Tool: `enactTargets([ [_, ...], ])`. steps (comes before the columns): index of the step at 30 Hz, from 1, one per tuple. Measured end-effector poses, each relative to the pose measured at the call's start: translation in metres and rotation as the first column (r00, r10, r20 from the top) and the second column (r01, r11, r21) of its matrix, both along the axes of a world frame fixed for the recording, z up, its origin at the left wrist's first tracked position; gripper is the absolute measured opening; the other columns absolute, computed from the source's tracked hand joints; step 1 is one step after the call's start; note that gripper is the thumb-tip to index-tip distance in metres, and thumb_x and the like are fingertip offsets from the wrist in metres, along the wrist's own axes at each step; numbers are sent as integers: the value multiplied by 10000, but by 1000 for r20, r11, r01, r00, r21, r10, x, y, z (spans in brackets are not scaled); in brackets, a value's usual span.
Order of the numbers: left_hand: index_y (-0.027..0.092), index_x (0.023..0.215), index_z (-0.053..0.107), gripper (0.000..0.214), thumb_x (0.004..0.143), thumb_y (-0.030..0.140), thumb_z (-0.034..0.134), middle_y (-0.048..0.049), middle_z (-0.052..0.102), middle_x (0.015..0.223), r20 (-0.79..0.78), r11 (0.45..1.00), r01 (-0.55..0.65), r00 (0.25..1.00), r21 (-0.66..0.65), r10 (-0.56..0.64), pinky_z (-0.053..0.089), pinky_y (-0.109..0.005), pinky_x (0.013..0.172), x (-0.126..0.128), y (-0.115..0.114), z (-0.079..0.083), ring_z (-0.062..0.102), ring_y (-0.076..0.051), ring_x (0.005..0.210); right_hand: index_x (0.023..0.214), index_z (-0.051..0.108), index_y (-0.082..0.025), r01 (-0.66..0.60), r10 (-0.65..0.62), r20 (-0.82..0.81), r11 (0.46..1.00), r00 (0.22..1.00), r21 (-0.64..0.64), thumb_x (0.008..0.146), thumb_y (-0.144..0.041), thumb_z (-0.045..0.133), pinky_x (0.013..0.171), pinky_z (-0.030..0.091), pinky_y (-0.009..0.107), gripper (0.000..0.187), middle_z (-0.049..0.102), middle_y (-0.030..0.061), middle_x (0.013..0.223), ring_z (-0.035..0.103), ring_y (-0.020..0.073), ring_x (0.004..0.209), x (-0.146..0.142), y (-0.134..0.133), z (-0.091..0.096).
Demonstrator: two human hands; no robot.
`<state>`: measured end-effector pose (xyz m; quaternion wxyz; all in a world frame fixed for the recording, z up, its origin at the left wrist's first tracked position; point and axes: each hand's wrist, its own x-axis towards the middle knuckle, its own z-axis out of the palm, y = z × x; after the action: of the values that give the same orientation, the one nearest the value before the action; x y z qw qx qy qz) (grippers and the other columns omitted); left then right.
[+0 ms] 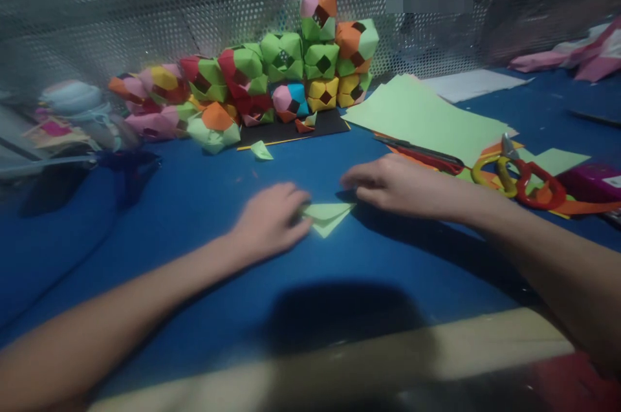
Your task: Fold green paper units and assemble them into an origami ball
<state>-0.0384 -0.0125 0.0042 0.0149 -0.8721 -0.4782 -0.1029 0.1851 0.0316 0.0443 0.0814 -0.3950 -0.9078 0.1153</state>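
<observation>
A small folded piece of light green paper (328, 216) lies flat on the blue table (204, 205), shaped like a triangle pointing toward me. My left hand (270, 221) presses down on its left edge with curled fingers. My right hand (395, 185) lies flat with its fingertips at the paper's upper right corner. Both hands hold the paper against the table.
A pile of multicoloured folded paper cubes (286, 75) stands at the back against a perforated metal wall (145, 4). Sheets of light green paper (422, 118), orange sheets and scissors (519, 176) with yellow and red handles lie to the right. A small green scrap (261, 151) lies behind.
</observation>
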Motion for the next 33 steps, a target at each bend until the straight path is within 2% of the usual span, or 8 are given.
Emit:
enactTargets([
  [3,150,814,579,218,882,243,393,-54,581,792,129,1000,-12,992,-11,13,419,-276,665,-2,4,-4,527,-153,736,883,681,-163,146,-146,-44,989,988,7,848,-271,461,598,374,255,247,687,49,775,580,162,664,-4,-2,7],
  [5,155,750,542,188,873,222,416,-29,555,726,241,998,-65,969,17,59,397,-257,625,-2,5,-4,489,-125,657,721,660,-156,217,-218,-38,975,975,-44,881,-419,425,568,352,268,387,649,54,663,559,167,612,-7,-5,10],
  [10,176,651,452,170,816,199,489,14,506,649,401,987,-158,906,29,133,371,-244,606,4,0,3,445,-105,611,641,609,-156,213,-279,-144,910,950,-355,857,-533,433,559,366,257,468,643,49,642,577,164,615,-21,-13,2],
  [13,182,664,455,136,782,216,513,22,522,622,512,973,-179,827,-148,230,384,-241,571,9,-6,8,472,-108,589,699,610,-148,161,-289,-242,884,926,-440,824,-374,509,542,383,238,278,658,36,674,584,152,618,-28,-16,-6],
  [17,187,834,495,86,782,250,524,39,555,575,649,850,-106,599,-515,468,407,-237,494,13,-6,12,512,-104,487,706,604,-145,112,-326,-302,823,896,-556,754,-175,505,534,407,220,114,648,19,644,579,129,579,-28,-13,-10],
  [20,187,913,514,159,791,285,544,39,564,586,687,832,-101,515,-545,513,411,-237,488,11,-2,10,514,-98,471,712,595,-141,94,-317,-285,799,905,-594,732,-151,499,539,418,219,99,640,22,655,575,126,576,-25,-10,-9],
  [27,170,786,596,163,796,325,550,9,595,674,638,886,-185,633,-426,439,416,-260,588,1,7,3,531,-119,619,635,541,-164,108,-197,-186,909,963,-403,747,-228,475,489,317,223,145,514,-19,604,443,109,564,-20,-4,-12],
  [33,176,891,628,187,779,315,575,-11,628,792,643,908,-170,656,-384,395,425,-273,647,-1,19,-3,548,-135,709,655,554,-172,80,-158,-118,865,980,-496,738,-257,470,469,281,227,146,465,-28,606,395,102,542,-13,8,-12],
])
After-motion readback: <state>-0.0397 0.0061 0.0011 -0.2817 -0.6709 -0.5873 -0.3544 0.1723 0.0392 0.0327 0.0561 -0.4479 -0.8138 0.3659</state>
